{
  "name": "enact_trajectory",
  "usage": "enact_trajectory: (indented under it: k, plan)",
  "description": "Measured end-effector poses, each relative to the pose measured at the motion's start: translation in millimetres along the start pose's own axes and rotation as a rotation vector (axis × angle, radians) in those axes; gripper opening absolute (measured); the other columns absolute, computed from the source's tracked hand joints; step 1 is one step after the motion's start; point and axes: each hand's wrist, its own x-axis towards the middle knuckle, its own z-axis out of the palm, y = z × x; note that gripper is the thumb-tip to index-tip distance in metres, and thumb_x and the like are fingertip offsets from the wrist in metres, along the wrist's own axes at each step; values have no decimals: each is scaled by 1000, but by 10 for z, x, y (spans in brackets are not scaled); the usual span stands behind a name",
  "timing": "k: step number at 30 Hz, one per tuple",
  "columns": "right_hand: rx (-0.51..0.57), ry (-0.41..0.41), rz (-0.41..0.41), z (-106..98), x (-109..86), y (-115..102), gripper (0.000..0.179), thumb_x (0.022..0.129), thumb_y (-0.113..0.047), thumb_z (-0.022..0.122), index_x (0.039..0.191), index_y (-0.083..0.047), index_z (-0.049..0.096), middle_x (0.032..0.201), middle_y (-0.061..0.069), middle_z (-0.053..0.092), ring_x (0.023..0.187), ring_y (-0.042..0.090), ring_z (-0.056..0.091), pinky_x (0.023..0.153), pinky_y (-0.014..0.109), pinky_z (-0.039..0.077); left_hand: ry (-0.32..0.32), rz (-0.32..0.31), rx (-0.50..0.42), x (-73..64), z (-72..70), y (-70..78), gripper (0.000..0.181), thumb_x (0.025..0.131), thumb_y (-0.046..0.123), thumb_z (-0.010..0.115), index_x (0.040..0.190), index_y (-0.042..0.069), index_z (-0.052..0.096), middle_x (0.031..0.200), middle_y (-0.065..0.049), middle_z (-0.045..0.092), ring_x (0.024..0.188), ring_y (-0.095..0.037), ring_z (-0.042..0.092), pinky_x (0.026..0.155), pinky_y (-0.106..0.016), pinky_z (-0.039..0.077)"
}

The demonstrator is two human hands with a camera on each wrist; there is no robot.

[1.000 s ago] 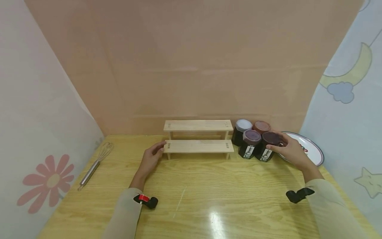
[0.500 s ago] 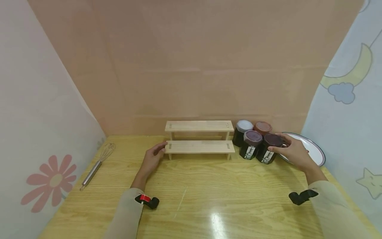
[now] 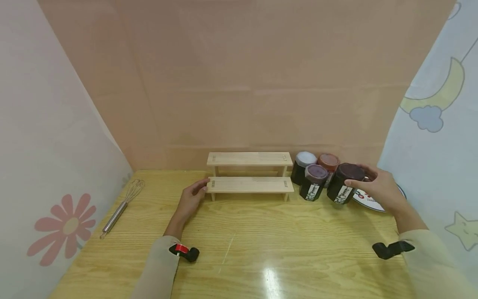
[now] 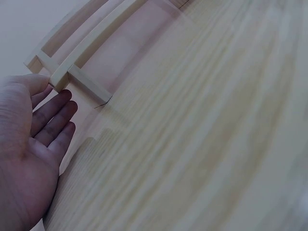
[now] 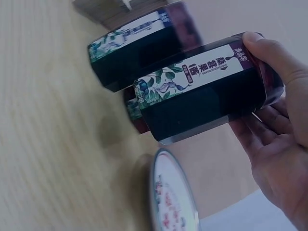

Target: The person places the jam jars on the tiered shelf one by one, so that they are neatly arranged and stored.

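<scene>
My right hand (image 3: 382, 189) grips a dark jam jar (image 3: 340, 185) near its purple lid. In the right wrist view the jam jar (image 5: 207, 113) is tilted, its base above the wooden table, thumb on one side and fingers on the other. Beside it stand a purple-lidded jar (image 3: 313, 185), a white-lidded jar (image 3: 305, 158) and a reddish-lidded jar (image 3: 328, 160). My left hand (image 3: 189, 201) is at the left end of a two-tier wooden shelf (image 3: 250, 185). In the left wrist view, my left hand (image 4: 29, 125) pinches the lower board's corner between thumb and forefinger, other fingers loosely extended.
A white plate (image 3: 369, 204) with a dark rim and red print lies behind and under my right hand, partly hidden. A metal whisk (image 3: 118, 214) lies at the table's left edge. Brown sheeting (image 3: 239, 83) rises behind the table, with patterned cloth on both sides.
My right hand has lifted the dark jam jar and moved it right, away from the other jars, covering more of the plate. The left hand stays at the shelf.
</scene>
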Motion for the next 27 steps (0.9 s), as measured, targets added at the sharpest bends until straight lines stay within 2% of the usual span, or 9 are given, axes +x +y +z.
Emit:
enact_trajectory:
  k: [4,7,13,19,23,27]
  plan:
    - [0,12,-18,-139,-9,-193,72,96,-33,76,154,-7,44,105,-36,58,90,-16,58,64,24,52,0,-4,-3,-1,4,6,37,106,21,60,142,12,63,153,-7,57,145,-26,49,109,-21,44]
    - [23,21,-24,-210,4,-349,66,96,-32,76,151,-10,48,105,-32,61,88,-12,59,65,22,52,-2,1,-3,-2,1,5,37,107,21,59,142,12,63,152,-7,58,145,-26,50,108,-20,44]
    - [22,39,-57,-244,93,-627,60,94,-33,78,145,-14,55,107,-26,64,94,-10,64,72,16,53,-6,14,-3,-4,-13,-11,37,106,22,60,142,12,63,152,-7,58,145,-27,50,101,-10,43]
    - [113,18,-92,-110,257,-905,59,92,-26,80,145,-14,56,107,-26,67,95,-7,68,76,15,55,3,25,3,-29,-36,-24,37,106,22,60,141,12,64,151,-7,59,144,-25,51,99,-7,42]
    - [137,-13,-101,33,383,-1108,64,92,-28,81,148,-18,53,114,-25,64,102,-8,65,81,12,51,1,29,22,-35,-44,-26,38,107,24,60,142,12,63,152,-7,59,144,-26,51,104,-14,43]
    - [165,-38,-127,228,534,-1312,66,90,-30,83,148,-20,54,114,-21,66,102,-5,66,79,16,53,9,31,32,-32,-53,-24,38,107,24,60,142,12,63,151,-7,60,144,-26,51,108,-20,44]
